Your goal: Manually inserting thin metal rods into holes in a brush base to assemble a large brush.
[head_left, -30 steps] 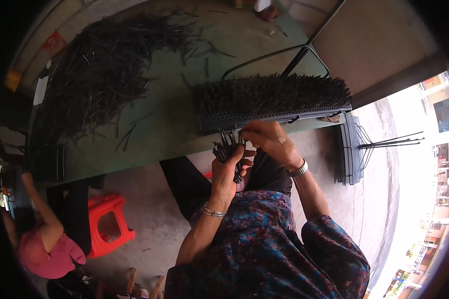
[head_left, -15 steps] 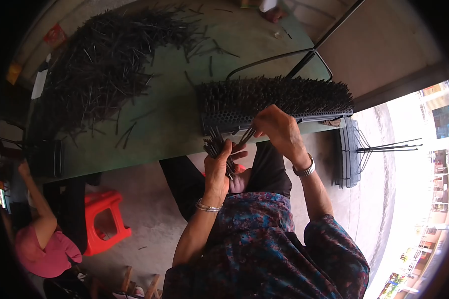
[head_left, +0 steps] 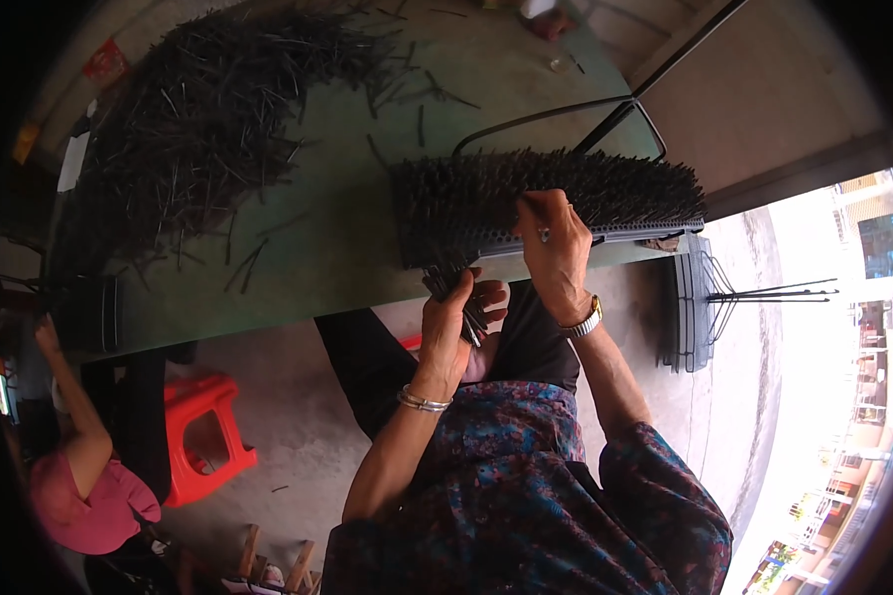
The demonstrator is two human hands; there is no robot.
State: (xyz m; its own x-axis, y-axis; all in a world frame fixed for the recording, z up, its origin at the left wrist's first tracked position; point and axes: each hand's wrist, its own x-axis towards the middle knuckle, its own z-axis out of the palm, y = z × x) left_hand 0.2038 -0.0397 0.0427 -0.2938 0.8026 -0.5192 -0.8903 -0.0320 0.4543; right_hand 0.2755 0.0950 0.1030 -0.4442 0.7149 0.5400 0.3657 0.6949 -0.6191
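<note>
A bundle of thin dark strips [head_left: 473, 329] is gripped in my left hand [head_left: 448, 315], just below the front edge of the rack. My right hand [head_left: 558, 253] reaches over the perforated front part of a long dark rack [head_left: 615, 232], fingers pinched together and pointing down at its holes. Whatever sits between those fingertips is hidden by the hand. Many short dark strips [head_left: 625, 188] stand upright, packed closely in the rack's holes.
A large heap of loose dark strips [head_left: 198, 129] covers the left of the green table [head_left: 337, 228]. A black bent-rod frame [head_left: 536, 116] stands behind the rack. Left are a red stool [head_left: 203, 436] and a person in a pink top [head_left: 94, 501]. A grey rack [head_left: 695, 307] stands right.
My right hand has moved from beside the left hand's bundle, where it held a few strips, onto the rack's holes. My left hand has shifted slightly right with the bundle.
</note>
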